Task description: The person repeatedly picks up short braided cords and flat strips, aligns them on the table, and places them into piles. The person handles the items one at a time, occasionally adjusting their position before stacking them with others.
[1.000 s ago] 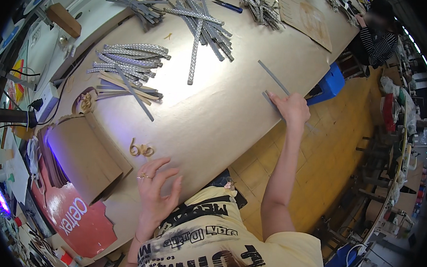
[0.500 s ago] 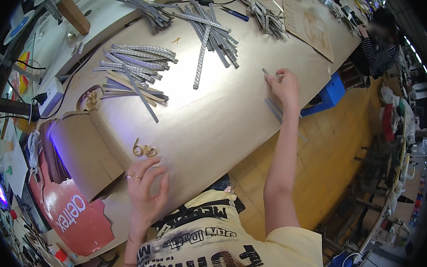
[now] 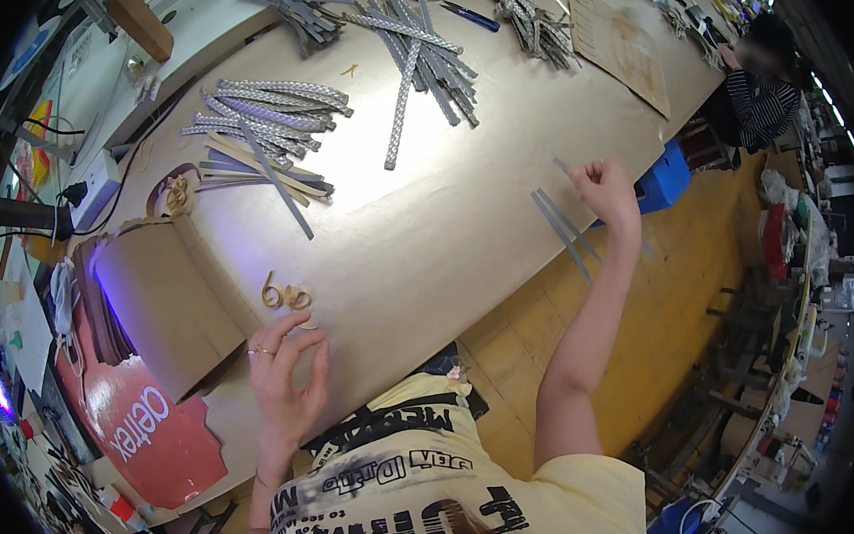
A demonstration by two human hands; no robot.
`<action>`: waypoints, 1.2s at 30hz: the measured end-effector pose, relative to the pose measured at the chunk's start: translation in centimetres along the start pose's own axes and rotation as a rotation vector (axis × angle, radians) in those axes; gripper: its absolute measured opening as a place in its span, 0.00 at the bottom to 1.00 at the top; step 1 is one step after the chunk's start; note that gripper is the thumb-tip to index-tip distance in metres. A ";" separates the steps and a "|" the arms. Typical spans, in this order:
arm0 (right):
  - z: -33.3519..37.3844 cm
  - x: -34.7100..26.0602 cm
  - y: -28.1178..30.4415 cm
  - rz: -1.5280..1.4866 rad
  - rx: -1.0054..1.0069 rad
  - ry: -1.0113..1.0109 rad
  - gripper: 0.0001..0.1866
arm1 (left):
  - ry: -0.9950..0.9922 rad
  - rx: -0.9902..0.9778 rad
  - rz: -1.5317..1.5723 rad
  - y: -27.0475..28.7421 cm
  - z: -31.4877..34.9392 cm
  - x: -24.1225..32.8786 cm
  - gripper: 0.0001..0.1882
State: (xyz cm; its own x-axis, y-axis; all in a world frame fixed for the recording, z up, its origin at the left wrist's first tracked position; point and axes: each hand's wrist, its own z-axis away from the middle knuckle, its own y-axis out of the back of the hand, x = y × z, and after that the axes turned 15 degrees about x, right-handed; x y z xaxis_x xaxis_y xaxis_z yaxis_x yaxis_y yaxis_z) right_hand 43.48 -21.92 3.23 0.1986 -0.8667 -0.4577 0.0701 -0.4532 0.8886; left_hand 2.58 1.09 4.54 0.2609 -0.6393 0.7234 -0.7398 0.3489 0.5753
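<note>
My right hand (image 3: 602,188) is closed in a pinch near the table's right edge, with one end of a thin grey strip (image 3: 561,164) sticking out past its fingertips. Just nearer to me, a couple of similar grey strips (image 3: 553,220) lie across the edge and jut out over it. My left hand (image 3: 283,371) hovers at the near edge, fingers loosely curved, with nothing clearly visible between them. Beyond its fingertips lie small tan curled strips (image 3: 286,294).
Braided silver-grey strips (image 3: 274,109) lie in a bundle at the left, above flat tan and grey strips (image 3: 264,174). More bundles (image 3: 423,61) lie farther back, beside a pen (image 3: 472,17). Brown sheets (image 3: 174,297) stand left of my left hand. A person (image 3: 758,97) sits at far right.
My right hand has moved right and slightly toward me with the grey strip, uncovering more of the strips at the edge. My left hand has barely shifted.
</note>
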 end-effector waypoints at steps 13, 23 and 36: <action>2.9 3.2 -1.2 -0.111 -0.014 -0.185 0.20 | -0.058 -0.052 0.001 -0.5 -0.6 0.2 0.10; 1.9 1.2 -0.4 0.330 -0.090 -0.222 0.28 | -0.022 -0.080 -0.021 -0.2 -0.6 0.7 0.10; 8.9 -12.3 -5.0 -0.130 0.314 0.362 0.17 | -0.034 -0.006 0.020 0.5 -0.5 -0.3 0.08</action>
State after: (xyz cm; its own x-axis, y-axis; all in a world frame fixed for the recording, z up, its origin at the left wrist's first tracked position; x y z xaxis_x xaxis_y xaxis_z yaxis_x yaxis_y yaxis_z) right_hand 32.03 -10.87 4.14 0.5387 -0.6957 -0.4752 -0.1695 -0.6420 0.7477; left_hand 2.38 1.81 4.79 0.2251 -0.6548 0.7215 -0.7407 0.3660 0.5633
